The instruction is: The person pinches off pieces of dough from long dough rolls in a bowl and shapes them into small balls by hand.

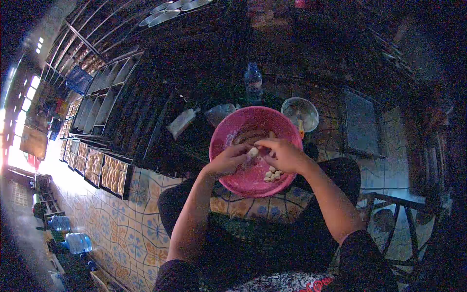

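Between my hands, inside a pink plastic basin [224,179], is a small pale piece of dough [253,152]. My left hand [231,159] grips it from the left with curled fingers. My right hand [286,155] meets it from the right, its fingers bent and closed around the dough's other side. Several small dough pieces [272,174] lie in a cluster on the basin floor, below my right hand. A longer brownish-pale mass, perhaps more dough, rests against the far inner wall, partly hidden by my fingers. White powder dusts the basin.
Behind the basin stand a plastic bottle [253,82], a metal bowl [300,111] with a yellow-handled tool, and a plastic bag [183,121] of pale contents. Trays of buns [113,174] sit at left on patterned floor tiles [121,219]. A metal frame [404,214] stands at right.
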